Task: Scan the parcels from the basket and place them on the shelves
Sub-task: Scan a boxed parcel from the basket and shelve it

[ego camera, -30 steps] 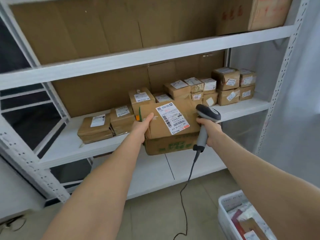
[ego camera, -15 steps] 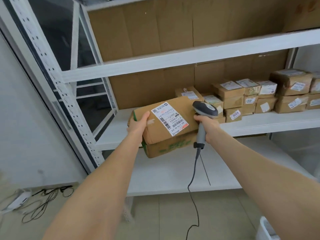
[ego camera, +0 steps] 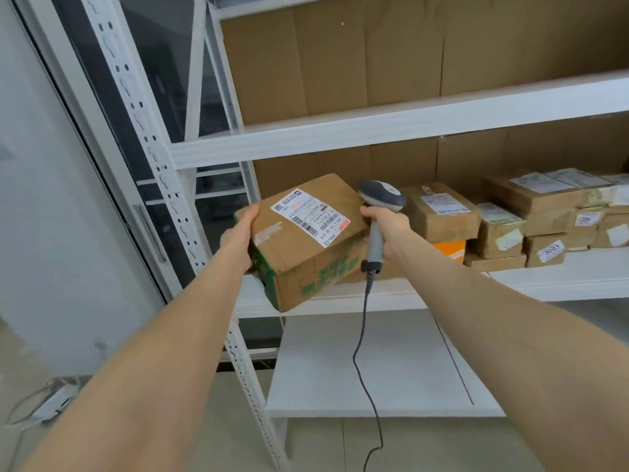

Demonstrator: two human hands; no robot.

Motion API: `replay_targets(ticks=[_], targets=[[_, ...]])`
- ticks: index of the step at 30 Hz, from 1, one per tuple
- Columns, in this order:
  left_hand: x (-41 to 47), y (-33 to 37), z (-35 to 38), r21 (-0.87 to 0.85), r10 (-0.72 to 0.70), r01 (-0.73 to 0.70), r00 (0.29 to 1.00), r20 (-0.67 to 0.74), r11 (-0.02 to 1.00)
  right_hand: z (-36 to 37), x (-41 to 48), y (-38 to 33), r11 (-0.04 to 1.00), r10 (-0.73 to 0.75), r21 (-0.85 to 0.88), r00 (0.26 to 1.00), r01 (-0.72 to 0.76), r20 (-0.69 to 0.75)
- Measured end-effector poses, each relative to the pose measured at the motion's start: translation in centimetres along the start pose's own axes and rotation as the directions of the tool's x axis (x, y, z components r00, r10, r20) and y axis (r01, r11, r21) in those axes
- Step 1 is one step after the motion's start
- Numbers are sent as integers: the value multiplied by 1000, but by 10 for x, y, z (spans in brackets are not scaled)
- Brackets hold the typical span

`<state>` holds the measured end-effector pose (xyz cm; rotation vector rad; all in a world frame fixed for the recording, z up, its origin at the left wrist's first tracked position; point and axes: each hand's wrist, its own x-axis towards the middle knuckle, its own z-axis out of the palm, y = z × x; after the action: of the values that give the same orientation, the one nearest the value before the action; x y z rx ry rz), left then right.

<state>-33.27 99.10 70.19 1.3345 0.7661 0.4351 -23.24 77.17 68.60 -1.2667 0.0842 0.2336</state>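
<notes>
White shelves (ego camera: 374,137) — left hand (ego camera: 238,236): one parcel (ego camera: 306,247) — right hand (ego camera: 388,229): one scanner (ego camera: 381,199)

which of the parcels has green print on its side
The tilted parcel gripped by the left hand; the stacked parcels on the shelf show no green.

I have one view to work from: a wide-angle camera worn on the person's head. It faces forward and a little down, along both bare forearms. They enter at the bottom corners and converge mid-frame, where the left hand (ego camera: 238,233) and the right hand (ego camera: 388,226), with its grey handheld scanner (ego camera: 383,195), sit. The camera is close to the white metal shelving unit (ego camera: 374,137), near enough that barcode lines show on the brown cardboard parcel (ego camera: 289,247) at centre. The shelf boards run tilted, rising rightward. Pale tiled floor (ego camera: 221,444) fills the bottom edge.
</notes>
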Motion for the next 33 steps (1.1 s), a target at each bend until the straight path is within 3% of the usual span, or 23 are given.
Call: replay_targets(ticks=[9, 14, 20, 33], targets=[[122, -2, -39, -176, -100, 58, 966, -239, 983, 69, 34, 13, 996, 35, 78, 999, -36, 19], [74, 13, -7, -294, -71, -30, 942, -327, 955, 84, 58, 21, 995, 84, 41, 994, -87, 68], [92, -2, 19, -308, -97, -57, 882, -461, 950, 87, 89, 27, 986, 166, 11, 982, -168, 91], [151, -34, 41, -367, -241, 92, 890, -386, 926, 92, 131, 60, 982, 183, -40, 983, -183, 4]])
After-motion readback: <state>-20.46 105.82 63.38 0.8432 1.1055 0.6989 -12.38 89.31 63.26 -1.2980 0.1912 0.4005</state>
